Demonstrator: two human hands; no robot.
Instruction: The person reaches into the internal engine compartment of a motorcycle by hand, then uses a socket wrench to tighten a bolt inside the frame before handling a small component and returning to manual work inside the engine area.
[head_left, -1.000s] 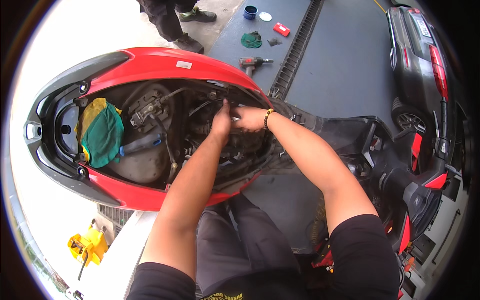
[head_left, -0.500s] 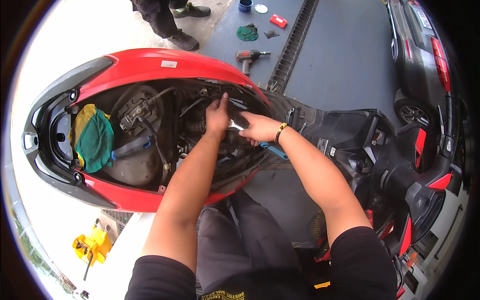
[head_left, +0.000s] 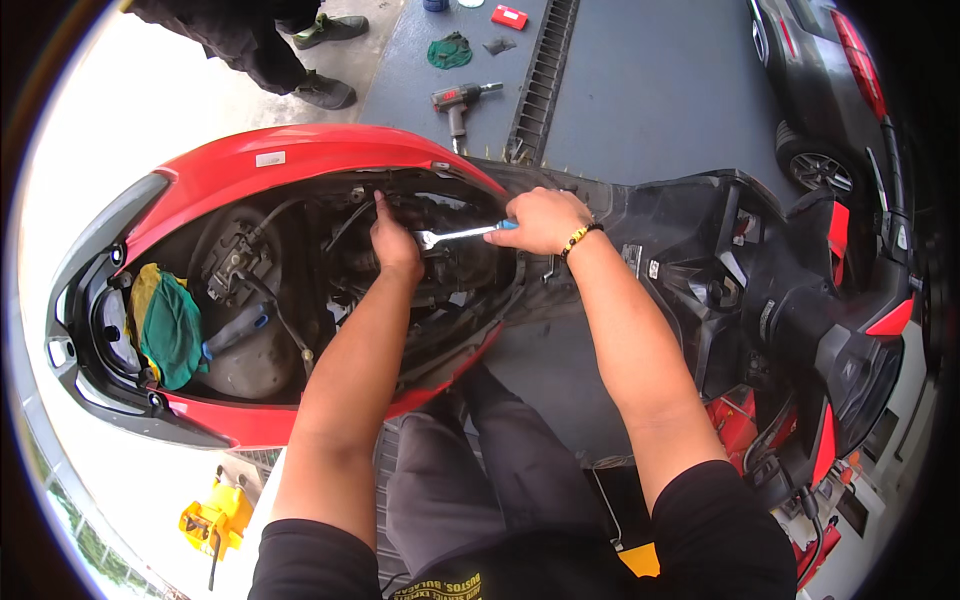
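Note:
My right hand (head_left: 545, 220) is closed around the blue handle of a long metal wrench (head_left: 460, 233), held level over the open engine bay (head_left: 350, 300) of a red scooter (head_left: 225, 155). The wrench's head touches or lies right by my left hand (head_left: 395, 240), which is down in the bay with one digit pointing up and the other fingers curled out of view; what they grip is hidden. Green and yellow cloths (head_left: 170, 330) lie at the rear of the bay, beside a grey tank.
An impact wrench (head_left: 455, 100), a green rag (head_left: 450, 52) and a red case (head_left: 508, 17) lie on the floor beyond the scooter, near a drain grate (head_left: 540, 80). A person's legs (head_left: 300, 60) stand at top left. A dark car (head_left: 820, 90) is at right, a yellow bucket (head_left: 215, 515) at lower left.
My right hand has risen up and rightwards, bringing the blue-handled wrench level and into fuller view. My left hand has shifted slightly left. The view has shifted, with floor items higher in the picture.

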